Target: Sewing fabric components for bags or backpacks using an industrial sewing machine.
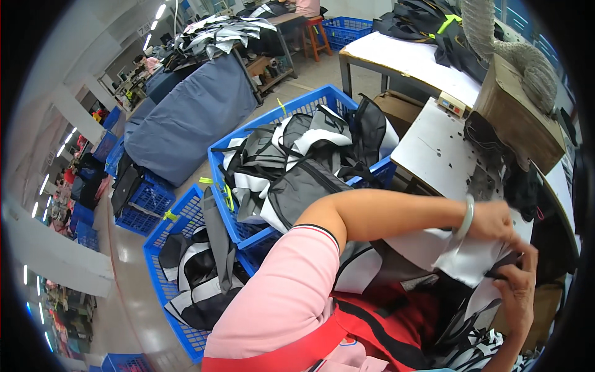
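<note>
In the head view at the right, my left hand [494, 222] reaches across from a pink sleeve, a pale bangle on its wrist. Its fingers are closed on a white and grey fabric piece [468, 263]. Just below, my right hand [517, 291] comes up from the lower right, its fingers bent round the dark edge of the same piece. The two hands are close together, fingertips nearly touching. The fabric hangs from them toward my lap, over a red apron [384, 319]. The exact spot between my fingertips is partly hidden.
A white worktable [427, 146] with dark scraps and a cardboard box [517, 111] stands beyond my hands. Left of me, a blue crate [217, 167] is heaped with grey and white sewn pieces; another blue crate [152, 260] stands lower. A flexible duct [530, 65] hangs at upper right.
</note>
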`<state>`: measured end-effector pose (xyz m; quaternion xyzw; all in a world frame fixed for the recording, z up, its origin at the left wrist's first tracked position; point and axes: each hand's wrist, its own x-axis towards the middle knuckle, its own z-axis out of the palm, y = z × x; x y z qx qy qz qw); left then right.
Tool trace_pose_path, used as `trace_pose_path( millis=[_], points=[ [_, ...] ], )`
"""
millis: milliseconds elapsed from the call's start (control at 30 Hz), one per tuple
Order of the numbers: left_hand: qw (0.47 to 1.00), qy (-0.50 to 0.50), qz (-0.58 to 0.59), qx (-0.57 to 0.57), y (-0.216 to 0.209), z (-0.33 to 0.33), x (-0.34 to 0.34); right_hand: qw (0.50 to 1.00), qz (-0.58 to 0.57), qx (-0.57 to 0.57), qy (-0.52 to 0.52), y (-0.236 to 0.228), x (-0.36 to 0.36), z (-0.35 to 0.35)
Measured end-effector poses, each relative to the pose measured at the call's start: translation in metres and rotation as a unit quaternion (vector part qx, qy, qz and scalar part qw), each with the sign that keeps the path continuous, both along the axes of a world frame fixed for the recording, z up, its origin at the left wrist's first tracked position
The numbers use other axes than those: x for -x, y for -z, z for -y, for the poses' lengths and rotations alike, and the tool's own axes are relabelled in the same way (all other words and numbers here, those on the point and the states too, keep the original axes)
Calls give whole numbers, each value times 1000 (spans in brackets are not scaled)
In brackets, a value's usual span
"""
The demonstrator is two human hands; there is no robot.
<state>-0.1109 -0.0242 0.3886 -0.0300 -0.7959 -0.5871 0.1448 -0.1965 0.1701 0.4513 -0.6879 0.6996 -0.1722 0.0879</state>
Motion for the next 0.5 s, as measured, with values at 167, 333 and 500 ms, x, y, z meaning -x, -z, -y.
trace_pose_path(
  millis=[167,333,500],
  points=[
    [987,129,79,54,-18,-6,-11,991,84,83,59,32,26,-9],
    [971,135,63,187,4,10,-11,994,91,33,-51,49,36,-1],
    [970,29,74,230,-8,34,-12,997,47,35,-43,35,44,16]
  ],
)
